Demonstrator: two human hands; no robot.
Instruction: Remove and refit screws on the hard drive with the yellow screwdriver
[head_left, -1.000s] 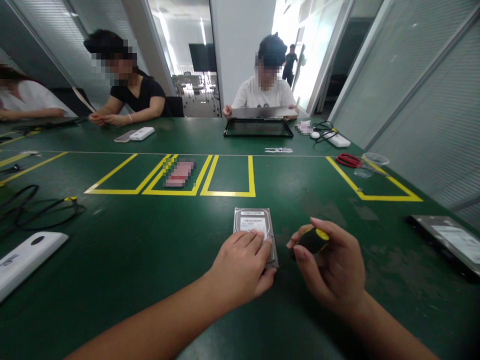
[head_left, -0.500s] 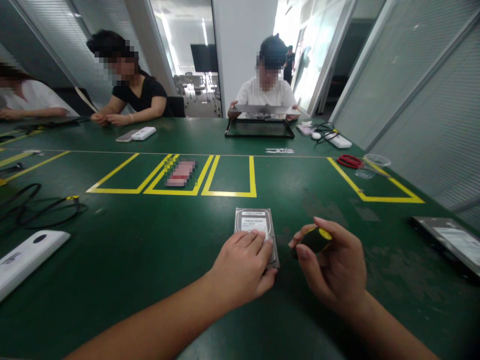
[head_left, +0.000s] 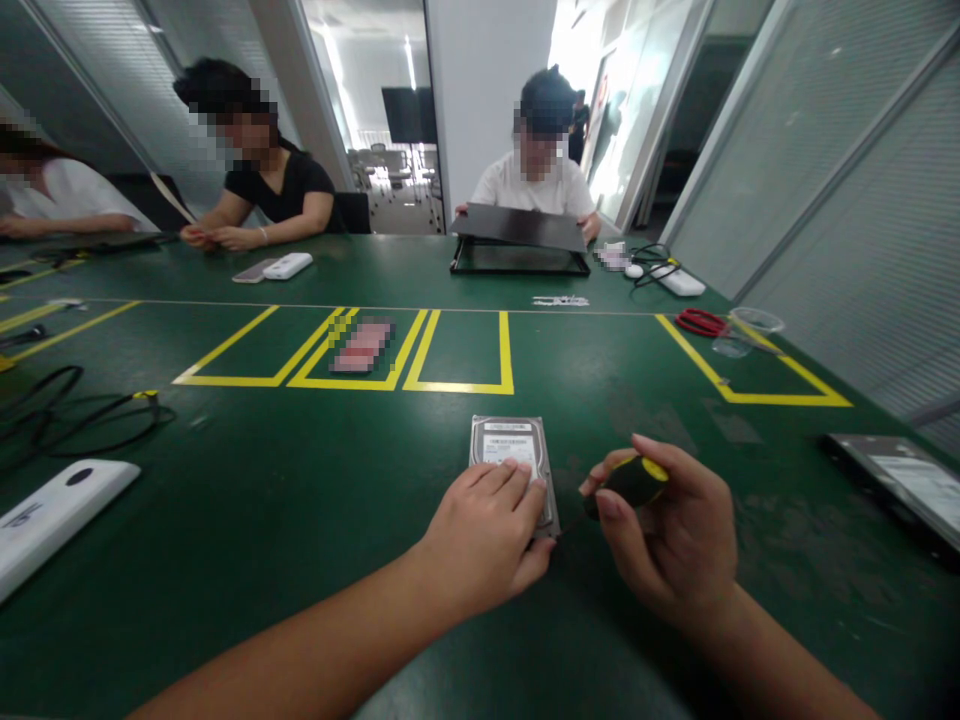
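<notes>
A silver hard drive [head_left: 517, 443] with a white label lies on the green table in front of me. My left hand [head_left: 487, 520] rests over its lower part, fingers across the top and thumb at the near right corner, holding it. In my right hand [head_left: 671, 530] is a screwdriver [head_left: 626, 487] with a black and yellow handle, gripped between thumb and fingers. Its thin shaft points left toward the drive's near right corner, close to my left thumb. Whether the tip touches the drive I cannot tell.
At the right edge lies another hard drive [head_left: 911, 480]. A white power bank [head_left: 64, 515] and black cable [head_left: 90, 430] are at left. Yellow tape frames, one around a pink phone [head_left: 364, 347], mark the table. A red cable [head_left: 701, 322] lies far right. Across, a person handles a dark panel [head_left: 517, 228].
My right hand and the screwdriver have shifted very slightly right. My left hand stays in place. The person opposite has tilted the panel so its dark face shows.
</notes>
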